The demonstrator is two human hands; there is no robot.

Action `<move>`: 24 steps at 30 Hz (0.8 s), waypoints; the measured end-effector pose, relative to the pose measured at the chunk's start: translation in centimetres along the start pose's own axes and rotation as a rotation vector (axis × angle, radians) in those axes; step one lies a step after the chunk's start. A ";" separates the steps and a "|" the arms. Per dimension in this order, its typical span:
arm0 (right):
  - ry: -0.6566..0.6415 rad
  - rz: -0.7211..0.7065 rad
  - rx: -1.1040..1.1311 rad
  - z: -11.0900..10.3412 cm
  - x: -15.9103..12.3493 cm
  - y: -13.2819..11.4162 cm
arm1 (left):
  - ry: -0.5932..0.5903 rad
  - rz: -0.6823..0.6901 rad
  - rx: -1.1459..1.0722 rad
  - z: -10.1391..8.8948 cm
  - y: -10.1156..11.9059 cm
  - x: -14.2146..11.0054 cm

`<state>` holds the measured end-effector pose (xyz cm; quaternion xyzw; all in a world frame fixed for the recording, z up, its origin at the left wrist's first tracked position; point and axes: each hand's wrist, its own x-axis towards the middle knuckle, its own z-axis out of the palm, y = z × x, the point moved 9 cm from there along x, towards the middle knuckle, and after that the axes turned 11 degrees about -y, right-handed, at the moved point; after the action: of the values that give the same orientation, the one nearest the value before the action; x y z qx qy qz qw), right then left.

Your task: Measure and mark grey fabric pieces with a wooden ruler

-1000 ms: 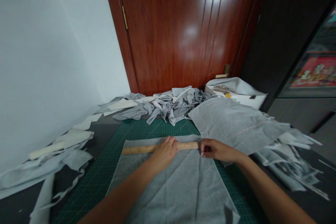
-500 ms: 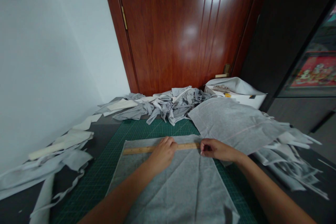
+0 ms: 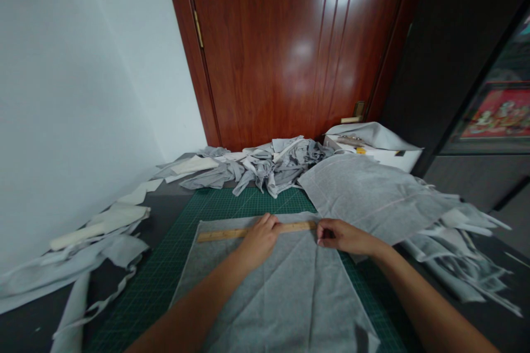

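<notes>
A thin wooden ruler (image 3: 226, 235) lies across the upper part of a grey cloth (image 3: 265, 298), tilted slightly up to the right. Over the ruler's middle, my left hand (image 3: 260, 237) is closed, its fingers bunched on the wood. At the ruler's right end my right hand (image 3: 336, 236) is curled in a pinch close to the cloth's side edge. Whatever sits between those fingertips, if anything, is hidden. Beneath the cloth spreads a green cutting mat (image 3: 144, 281) with a printed grid.
Crumpled grey scraps (image 3: 269, 165) are heaped along the mat's far edge. Another grey cloth piece (image 3: 364, 193) overlaps the mat at right, beside a white box (image 3: 397, 159). Cut strips (image 3: 459, 265) lie further right; rolled pale pieces (image 3: 99, 223) line the left wall.
The ruler has slid a little to the right on the cloth, and its tilt has grown slightly. My left hand shifted slightly with it; my right hand has hardly moved.
</notes>
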<state>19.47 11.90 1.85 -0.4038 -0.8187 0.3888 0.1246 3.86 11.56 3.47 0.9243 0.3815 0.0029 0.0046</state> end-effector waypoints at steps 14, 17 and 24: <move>0.013 -0.016 -0.011 -0.1 0.0 0.2 | -0.143 -0.063 0.056 -1.7 -2.1 -1.0; 0.019 -0.021 -0.012 -0.1 0.1 0.4 | -0.164 -0.059 0.044 -1.7 -2.1 -1.1; 0.010 -0.021 0.001 0.0 0.2 0.6 | -0.139 -0.047 -0.016 -1.5 -2.5 -1.0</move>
<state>19.64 12.28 1.34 -0.3969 -0.8222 0.3857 0.1328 1.40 12.66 4.95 0.9131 0.4016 -0.0584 0.0384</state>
